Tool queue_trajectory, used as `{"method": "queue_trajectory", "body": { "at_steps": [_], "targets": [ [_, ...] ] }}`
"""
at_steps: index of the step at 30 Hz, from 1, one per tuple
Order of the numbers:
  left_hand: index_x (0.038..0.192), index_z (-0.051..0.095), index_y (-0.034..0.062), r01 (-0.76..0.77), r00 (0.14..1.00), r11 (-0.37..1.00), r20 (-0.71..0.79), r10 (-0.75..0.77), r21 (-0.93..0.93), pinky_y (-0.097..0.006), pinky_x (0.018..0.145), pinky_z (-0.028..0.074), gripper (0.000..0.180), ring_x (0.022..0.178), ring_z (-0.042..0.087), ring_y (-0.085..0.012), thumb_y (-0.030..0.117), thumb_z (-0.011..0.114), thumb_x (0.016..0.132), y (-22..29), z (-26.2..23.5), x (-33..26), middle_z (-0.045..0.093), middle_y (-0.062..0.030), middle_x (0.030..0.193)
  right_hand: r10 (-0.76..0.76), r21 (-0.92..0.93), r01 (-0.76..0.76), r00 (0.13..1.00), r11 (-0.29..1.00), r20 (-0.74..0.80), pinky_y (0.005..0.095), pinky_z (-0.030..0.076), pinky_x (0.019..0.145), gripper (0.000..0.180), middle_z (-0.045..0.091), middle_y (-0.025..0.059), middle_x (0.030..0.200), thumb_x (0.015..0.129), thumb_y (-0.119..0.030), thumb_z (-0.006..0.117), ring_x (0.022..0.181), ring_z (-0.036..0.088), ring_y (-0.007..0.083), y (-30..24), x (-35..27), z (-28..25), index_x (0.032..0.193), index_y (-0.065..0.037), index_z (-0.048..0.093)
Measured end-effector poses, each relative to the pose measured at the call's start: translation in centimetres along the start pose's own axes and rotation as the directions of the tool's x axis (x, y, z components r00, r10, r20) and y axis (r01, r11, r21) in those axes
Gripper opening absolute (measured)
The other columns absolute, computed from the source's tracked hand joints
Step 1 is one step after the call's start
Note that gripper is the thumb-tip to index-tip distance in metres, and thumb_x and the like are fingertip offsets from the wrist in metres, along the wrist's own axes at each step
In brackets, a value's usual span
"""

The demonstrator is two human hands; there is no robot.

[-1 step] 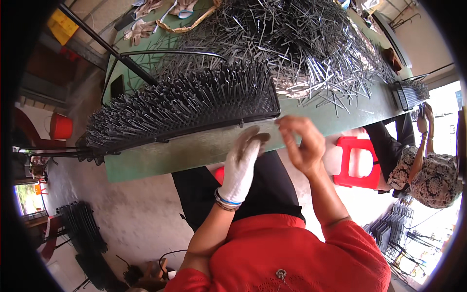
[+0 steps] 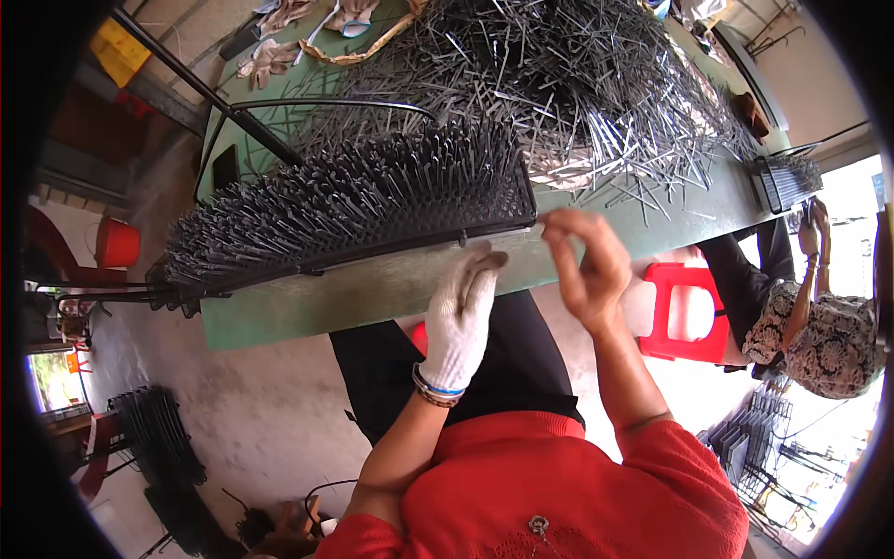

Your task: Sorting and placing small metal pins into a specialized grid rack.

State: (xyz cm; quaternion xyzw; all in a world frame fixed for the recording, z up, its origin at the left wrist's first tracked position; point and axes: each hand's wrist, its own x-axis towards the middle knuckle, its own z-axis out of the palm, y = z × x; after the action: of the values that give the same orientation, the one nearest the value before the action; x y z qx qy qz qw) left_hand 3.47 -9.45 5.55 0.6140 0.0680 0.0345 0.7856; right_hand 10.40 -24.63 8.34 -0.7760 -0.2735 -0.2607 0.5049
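My left hand wears a white knitted glove with greyed fingertips. It hovers just in front of the table edge, its fingers pressed together, and whatever they hold cannot be made out. To its right, my bare right hand is raised near the right end of a long black rack, thumb and curled fingers brought close together. Anything pinched there is too small or blurred to see. Many thin dark metal rods stand packed upright in the rack, with fewer towards its right end.
A big loose heap of similar rods covers the back of the green table. Used gloves lie at the far left. A red stool and another person beside a smaller rack are on the right.
My left hand has turned a little, showing more of the glove's white palm area. My right hand has shifted slightly right. The rack and heap look the same.
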Motion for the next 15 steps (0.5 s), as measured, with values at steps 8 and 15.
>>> {"method": "queue_trajectory", "body": {
  "at_steps": [8,15],
  "targets": [
    [0.108,0.062,0.0047,-0.385,0.787,0.153,0.238,0.569,0.91,-0.046,0.097,0.043,0.028,0.113,0.051,-0.0335,0.016,0.062,0.082,0.6,-2.5,3.8,0.057,-0.0119,0.118,0.136,-0.064,-0.149,0.976,0.987,-0.17,0.0223,0.048,0.068,0.015,0.068,0.0058,0.086,0.086,0.0,0.065,0.072,0.062,0.0093,3.9,4.1,2.3,0.101,0.001,0.067],
    [0.111,0.062,0.0049,-0.446,0.726,0.08,0.308,0.615,0.891,-0.049,0.098,0.042,0.033,0.113,0.052,-0.0334,0.015,0.063,0.08,-1.3,-3.5,4.3,0.057,-0.0124,0.119,0.141,-0.089,-0.153,0.981,0.984,-0.133,0.0232,0.048,0.065,0.017,0.068,0.0063,0.082,0.083,0.0,0.068,0.068,0.06,0.0087,4.1,4.0,3.5,0.1,-0.001,0.068]
  ]
}}
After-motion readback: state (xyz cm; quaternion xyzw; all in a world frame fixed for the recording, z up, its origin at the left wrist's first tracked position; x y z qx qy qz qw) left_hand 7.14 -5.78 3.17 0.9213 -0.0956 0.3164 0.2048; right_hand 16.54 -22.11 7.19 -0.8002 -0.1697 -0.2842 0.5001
